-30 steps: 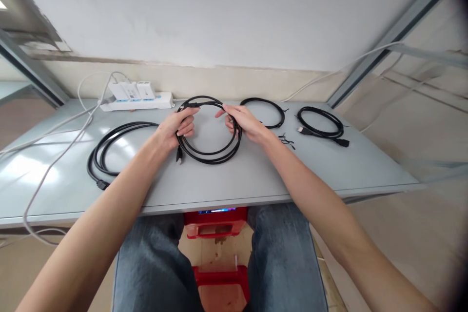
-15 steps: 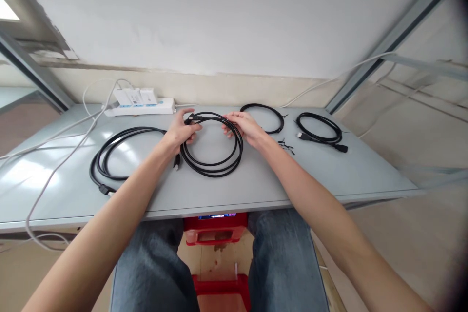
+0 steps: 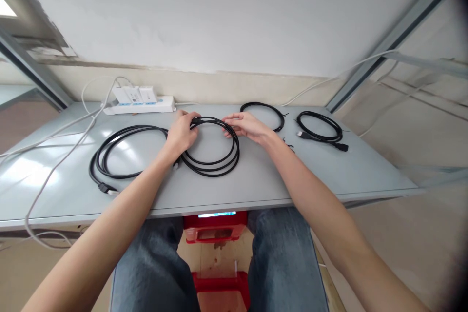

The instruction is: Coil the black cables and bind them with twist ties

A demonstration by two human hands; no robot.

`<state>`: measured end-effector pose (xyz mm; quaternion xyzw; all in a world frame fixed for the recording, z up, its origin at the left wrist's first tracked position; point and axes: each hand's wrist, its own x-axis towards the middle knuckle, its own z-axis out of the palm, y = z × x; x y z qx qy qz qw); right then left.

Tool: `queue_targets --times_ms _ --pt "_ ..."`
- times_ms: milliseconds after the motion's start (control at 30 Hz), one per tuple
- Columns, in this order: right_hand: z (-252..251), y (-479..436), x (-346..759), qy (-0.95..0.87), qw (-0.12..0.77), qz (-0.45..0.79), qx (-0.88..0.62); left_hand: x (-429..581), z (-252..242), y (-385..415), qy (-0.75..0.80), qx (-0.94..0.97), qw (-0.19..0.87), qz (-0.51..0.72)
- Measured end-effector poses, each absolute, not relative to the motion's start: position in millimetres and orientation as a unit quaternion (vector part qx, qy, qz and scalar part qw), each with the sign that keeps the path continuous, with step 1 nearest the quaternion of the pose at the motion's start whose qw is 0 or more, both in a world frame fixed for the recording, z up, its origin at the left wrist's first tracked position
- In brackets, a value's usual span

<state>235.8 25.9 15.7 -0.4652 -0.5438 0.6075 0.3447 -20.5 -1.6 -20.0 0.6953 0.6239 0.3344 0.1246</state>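
Note:
A black cable (image 3: 214,174) lies looped in several rings on the grey table in front of me. My left hand (image 3: 183,132) is closed on the upper left of this coil, by a dark connector. Another connector of the cable pokes out below that wrist, partly covered by it. At the coil's upper right, my right hand (image 3: 243,125) has its thumb and fingers pinched together on the rings. A few short black ties (image 3: 288,146) rest near my right wrist, partly hidden behind it.
To the left lies a larger black cable coil (image 3: 95,168) with a connector at its lower end. Two tied coils sit right, a plain one (image 3: 261,104) and one with USB-type plugs (image 3: 331,141). A white power strip (image 3: 164,105) stands at the back left, and pale cords cross the left side.
My left hand has turned over the coil, its fingers closing on the upper left. The coil's upper edge sits slightly lower, and my right hand's fingers have drawn together on the rings.

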Motion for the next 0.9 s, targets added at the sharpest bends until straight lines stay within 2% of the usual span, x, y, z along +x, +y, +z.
queue_targets --times_ms 100,300,400,567,733,900 --pt "10.3 28.6 236.5 -0.629 0.319 0.539 -0.461 -20.0 -21.3 -3.2 0.633 0.698 0.111 0.315" --pt "-4.8 32.1 231.0 -0.837 0.243 0.136 -0.470 -17.9 -20.7 -7.0 0.648 0.705 0.069 0.280" --pt "-4.2 28.1 225.6 -0.865 0.185 0.021 -0.465 -17.1 -19.8 -7.6 0.653 0.711 0.052 0.257" --pt "-2.7 18.2 210.0 -0.881 0.085 -0.079 -0.458 -14.5 -13.7 -11.4 0.666 0.712 0.044 0.219" --pt "-11.8 9.9 198.0 -0.864 0.119 -0.144 -0.467 -7.9 -3.0 -21.2 0.682 0.706 0.042 0.186" --pt "-14.7 7.5 195.2 -0.838 0.125 -0.117 -0.519 -2.6 0.5 -26.3 0.685 0.712 0.025 0.155"
